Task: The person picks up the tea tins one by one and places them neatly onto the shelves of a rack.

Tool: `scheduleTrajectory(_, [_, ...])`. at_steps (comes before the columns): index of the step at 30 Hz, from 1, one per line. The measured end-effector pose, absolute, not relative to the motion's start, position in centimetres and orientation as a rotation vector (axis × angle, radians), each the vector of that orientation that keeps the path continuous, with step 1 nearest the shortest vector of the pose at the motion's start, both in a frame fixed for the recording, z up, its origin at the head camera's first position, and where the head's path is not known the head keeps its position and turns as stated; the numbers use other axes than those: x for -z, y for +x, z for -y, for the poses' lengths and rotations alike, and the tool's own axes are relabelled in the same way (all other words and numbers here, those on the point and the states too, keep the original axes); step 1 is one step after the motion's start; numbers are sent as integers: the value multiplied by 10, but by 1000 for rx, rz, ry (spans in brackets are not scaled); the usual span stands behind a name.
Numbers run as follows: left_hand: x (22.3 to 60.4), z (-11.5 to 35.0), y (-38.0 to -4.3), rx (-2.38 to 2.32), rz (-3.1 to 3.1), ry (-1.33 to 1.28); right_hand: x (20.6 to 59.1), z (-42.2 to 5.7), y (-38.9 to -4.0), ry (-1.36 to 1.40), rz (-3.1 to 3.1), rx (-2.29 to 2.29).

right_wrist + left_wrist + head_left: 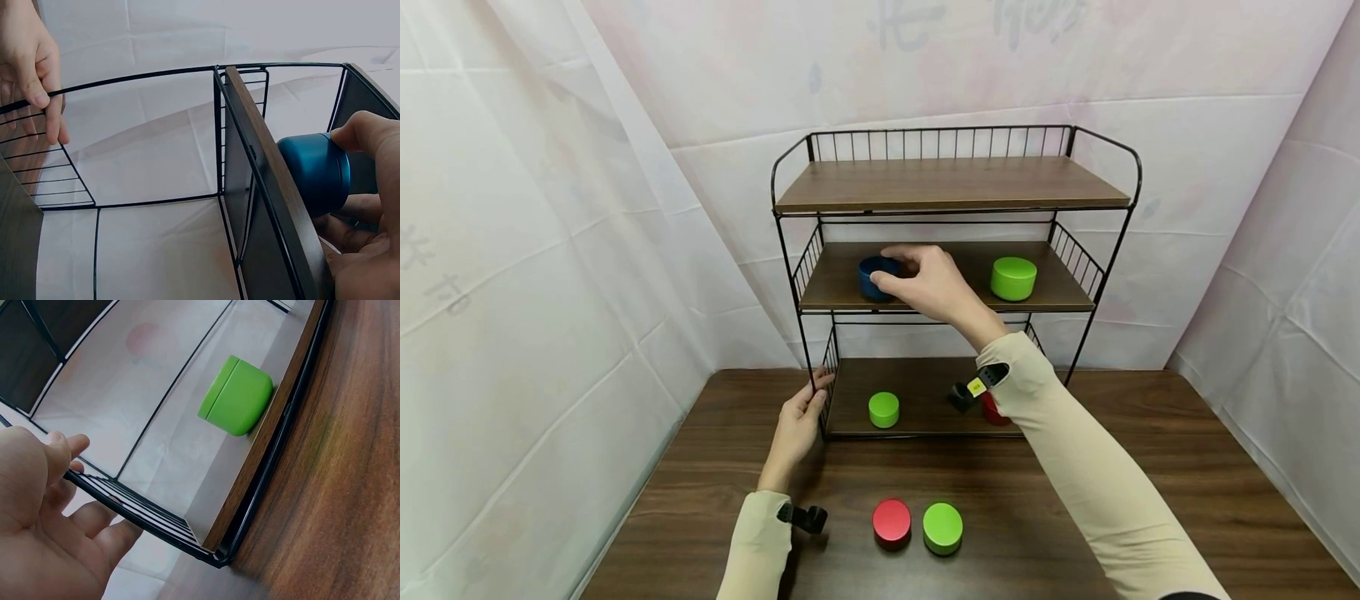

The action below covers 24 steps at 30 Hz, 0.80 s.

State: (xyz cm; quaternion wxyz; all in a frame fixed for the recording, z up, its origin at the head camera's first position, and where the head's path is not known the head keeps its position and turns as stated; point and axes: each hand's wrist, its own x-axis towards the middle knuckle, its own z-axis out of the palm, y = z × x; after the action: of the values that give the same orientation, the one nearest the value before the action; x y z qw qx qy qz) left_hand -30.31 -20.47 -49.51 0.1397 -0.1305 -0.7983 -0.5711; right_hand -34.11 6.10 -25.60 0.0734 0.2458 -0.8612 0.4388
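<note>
I've R hand pinching the blue tin at the mid shelf, L side, L hand gripping the rack; prob. placing, seating unclear, so next I'd check it's flat, then let go.

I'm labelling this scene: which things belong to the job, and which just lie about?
In use:
blue tub, in right hand
rack, in left hand

Untouched, perhaps for later:
green tub, middle shelf
green tub, bottom shelf
red tub, bottom shelf
green tub, table
red tub, table
</note>
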Motion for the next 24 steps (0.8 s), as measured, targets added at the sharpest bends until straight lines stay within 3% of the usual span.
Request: scheduleTrajectory(24, [493, 203, -302, 1603, 2327, -384, 258, -61, -340, 733, 2591, -1309])
